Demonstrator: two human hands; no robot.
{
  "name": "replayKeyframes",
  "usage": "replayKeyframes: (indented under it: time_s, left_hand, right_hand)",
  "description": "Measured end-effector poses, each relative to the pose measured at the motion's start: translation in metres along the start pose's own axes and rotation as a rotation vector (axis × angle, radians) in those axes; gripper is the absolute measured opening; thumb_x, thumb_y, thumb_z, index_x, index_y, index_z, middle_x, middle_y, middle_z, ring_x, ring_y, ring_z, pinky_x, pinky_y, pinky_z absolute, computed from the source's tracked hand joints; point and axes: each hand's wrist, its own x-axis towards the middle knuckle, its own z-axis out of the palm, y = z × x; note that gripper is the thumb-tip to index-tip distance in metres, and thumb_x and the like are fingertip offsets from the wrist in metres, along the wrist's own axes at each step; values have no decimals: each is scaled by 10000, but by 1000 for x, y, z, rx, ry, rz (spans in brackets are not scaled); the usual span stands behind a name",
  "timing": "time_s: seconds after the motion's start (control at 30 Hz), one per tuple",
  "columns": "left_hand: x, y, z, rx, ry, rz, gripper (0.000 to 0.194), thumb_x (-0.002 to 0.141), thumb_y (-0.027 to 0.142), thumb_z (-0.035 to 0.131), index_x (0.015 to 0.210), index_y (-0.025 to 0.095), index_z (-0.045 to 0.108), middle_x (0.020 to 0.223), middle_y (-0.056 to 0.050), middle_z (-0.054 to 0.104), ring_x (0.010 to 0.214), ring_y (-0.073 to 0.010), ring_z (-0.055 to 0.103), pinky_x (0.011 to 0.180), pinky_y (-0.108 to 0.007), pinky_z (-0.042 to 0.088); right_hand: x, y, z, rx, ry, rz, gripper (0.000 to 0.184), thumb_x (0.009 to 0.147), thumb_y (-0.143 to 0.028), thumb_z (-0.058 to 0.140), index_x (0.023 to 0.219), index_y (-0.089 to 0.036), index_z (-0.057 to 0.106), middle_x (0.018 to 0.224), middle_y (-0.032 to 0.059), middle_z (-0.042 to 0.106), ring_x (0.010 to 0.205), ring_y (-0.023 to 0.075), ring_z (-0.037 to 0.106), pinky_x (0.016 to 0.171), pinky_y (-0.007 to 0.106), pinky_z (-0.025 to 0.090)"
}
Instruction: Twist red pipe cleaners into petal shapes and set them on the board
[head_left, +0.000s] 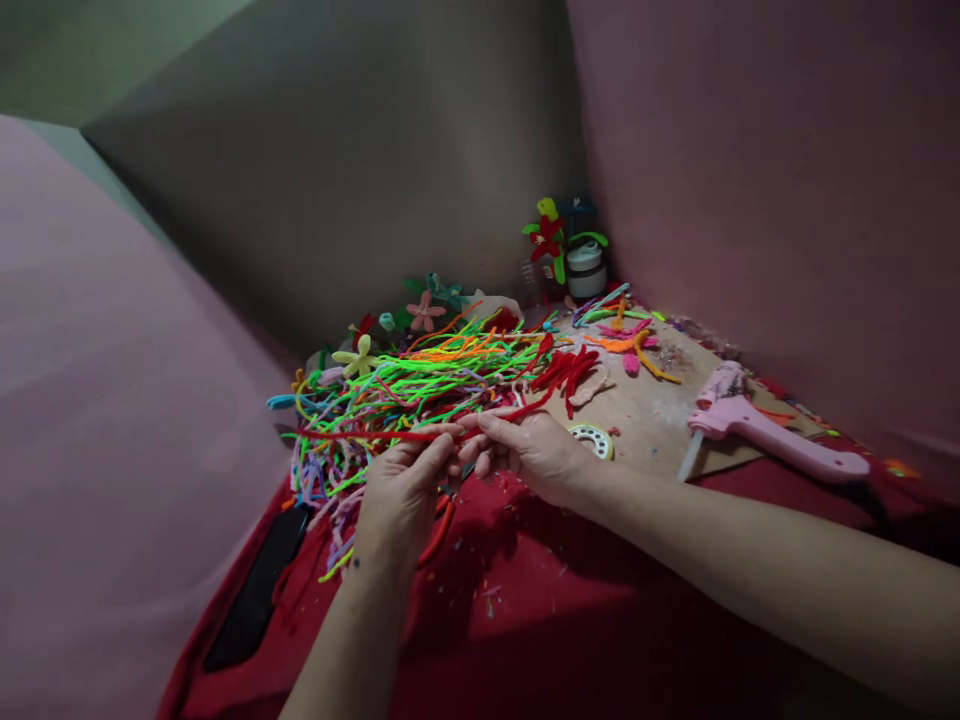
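A red pipe cleaner (367, 436) runs sideways in front of me, its long part reaching out to the left. My left hand (409, 475) pinches it between thumb and fingers. Close beside it, my right hand (529, 445) grips the same pipe cleaner, whose other end sticks out past the knuckles. Both hands hover over the near edge of a heap of multicoloured pipe cleaners (442, 375). A bunch of short red pipe cleaners (566, 370) lies just beyond the right hand. Red-handled scissors or pliers (439, 535) sit partly hidden behind the left hand.
On the right, a pink glue gun (780, 435) rests on cardboard (652, 440). A round disc with holes (592, 440) lies near my right wrist. A black phone (259, 590) is at the left edge of the red cloth (525, 620). Pipe-cleaner flowers (424, 312) and a white jar (586, 270) stand behind.
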Motion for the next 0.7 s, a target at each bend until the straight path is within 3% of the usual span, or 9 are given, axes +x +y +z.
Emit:
replayKeyframes:
  time_s: [0.2,0.43,0.6,0.7]
  left_hand:
    - [11,4,10,32,0,-10,209,602,268,750,726,116,678,587,-2,604,451,-50,488,415,-163,363]
    - [20,3,14,274,-244,-75,193,632,296,718,690,120,665,560,-11,599,424,-58,466,401,-179,337]
    - [30,6,18,381,-188,25,204,610,288,732,737,150,650,515,28,557,404,-58,432,401,-178,315]
    - [37,5,16,443,-223,32,193,593,283,742,680,148,635,490,39,524,404,-49,403,402,-172,286]
  right_hand:
    - [5,-3,-2,-62,128,-87,283,623,-317,713,818,-123,649,575,-14,613,501,79,557,518,218,441]
    - [8,-4,-5,-179,248,-130,130,642,-183,642,741,-131,576,512,-48,553,436,54,491,459,185,384]
    - [8,-4,-5,-302,249,-84,107,704,-151,557,811,-141,550,538,-57,519,427,47,432,446,181,345]
    - [7,-4,-5,-410,265,-30,132,712,-138,538,844,-147,543,489,-79,446,406,55,373,430,185,305]
